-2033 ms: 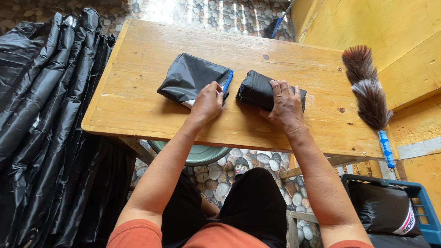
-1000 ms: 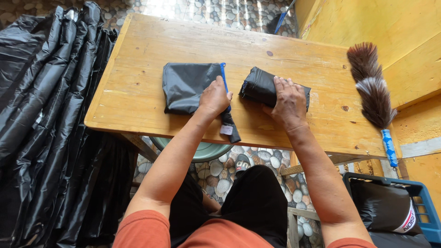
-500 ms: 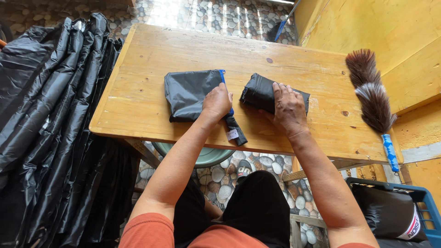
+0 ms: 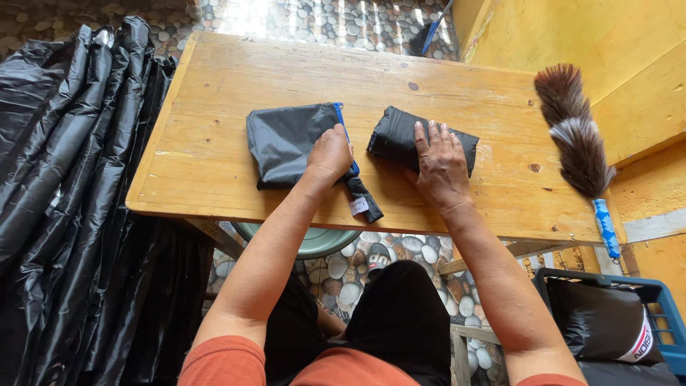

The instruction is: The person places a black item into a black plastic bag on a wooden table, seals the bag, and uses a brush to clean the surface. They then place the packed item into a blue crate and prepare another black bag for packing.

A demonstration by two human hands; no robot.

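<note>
On a wooden table (image 4: 214, 93), seen from above by a head camera, 2 black folded bundles are laid side by side. Toward the middle of the table, a flat folded black bag (image 4: 286, 143) with a blue edge is pressed down by the left hand (image 4: 330, 154). That hand is curled, with its knuckles up, and it rests on the bag's right edge; whether anything is pinched under it cannot be told. From beneath the hand, a narrow black strap (image 4: 363, 196) with a small white tag is seen running toward the table's near edge.

Just to the right of the flat bag, still on the table, a thicker rolled black bundle (image 4: 400, 132) is covered by the right hand (image 4: 439, 164). That hand is open, palm down, with the fingers spread flat across the bundle's top.

Near the table's right end, a brown and white feather duster (image 4: 575, 136) with a blue handle is laid lengthwise, well apart from both hands. Left of the table, a large heap of shiny black plastic sheeting (image 4: 71, 179) is draped down to the floor. Below the table's near edge, a green basin (image 4: 314, 243) is partly shown over a pebble-patterned floor (image 4: 421, 250). To the right of the table, lower down, a blue crate (image 4: 661, 314) holding a black cushion is visible.
</note>
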